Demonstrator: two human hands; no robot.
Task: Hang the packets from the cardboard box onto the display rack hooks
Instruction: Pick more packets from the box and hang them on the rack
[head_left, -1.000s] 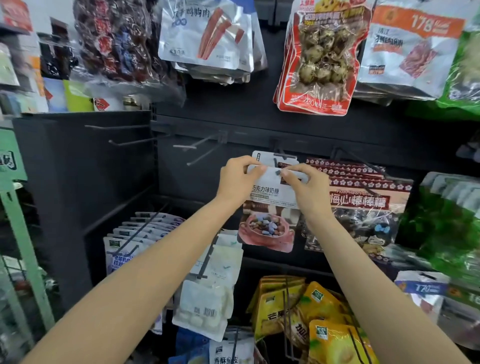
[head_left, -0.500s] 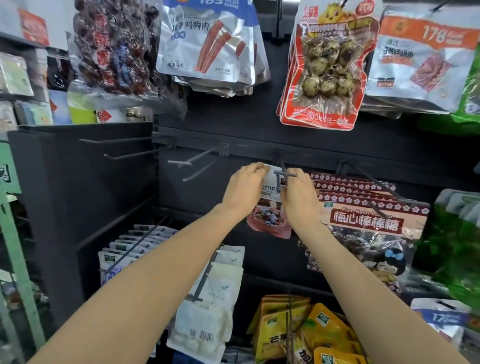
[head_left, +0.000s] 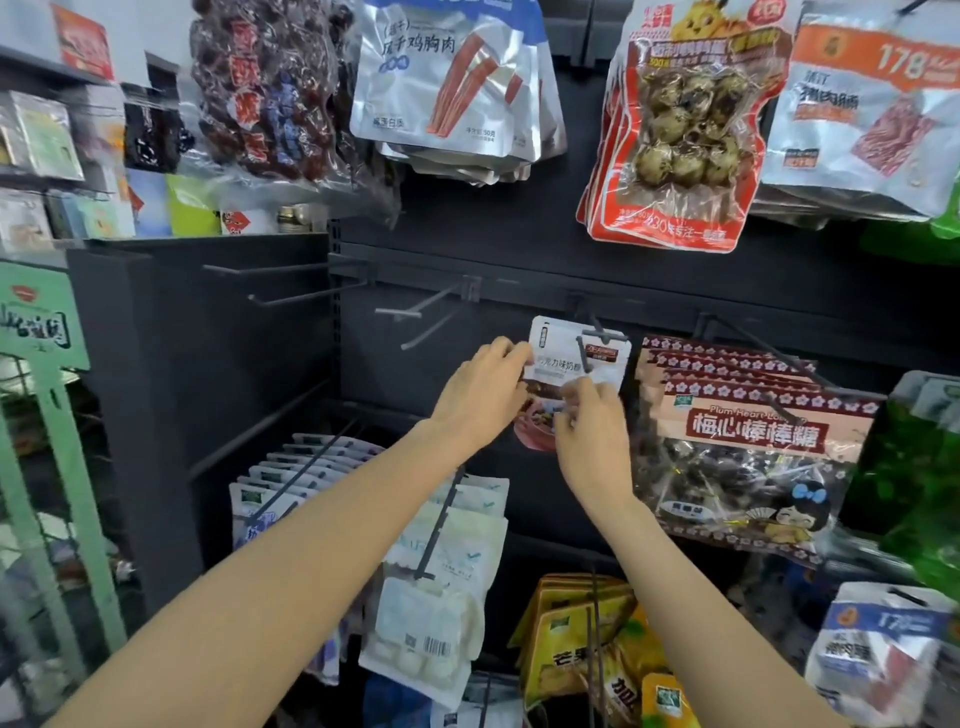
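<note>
1. My left hand grips the left edge of a white candy packet, fingers curled on it just below its top corner.
2. My right hand is at the packet's lower middle, fingers curled and pinching the front. It covers most of the picture printed there.
3. The packet is on a black hook of the display rack. The hook's wire passes through the top and its tip sticks out in front of the white header. The packet hangs roughly upright, top edge close to the rail.
4. Just to the right, on the next hook, a stack of plum lollipop packets, brown with a flower-pattern header. Its left edge is near my right hand; cannot tell if they touch.
5. Left of my packet: bare hooks on the same rail, nothing on them.
6. Row above: silver chicken breast strip packets, red quail egg packets, and a white-and-orange meat packet.
7. Row below: white packets under my left forearm, yellow mango packets between my forearms.
8. Far left: a green stand, blurred.
9. The cardboard box is out of shot.
</note>
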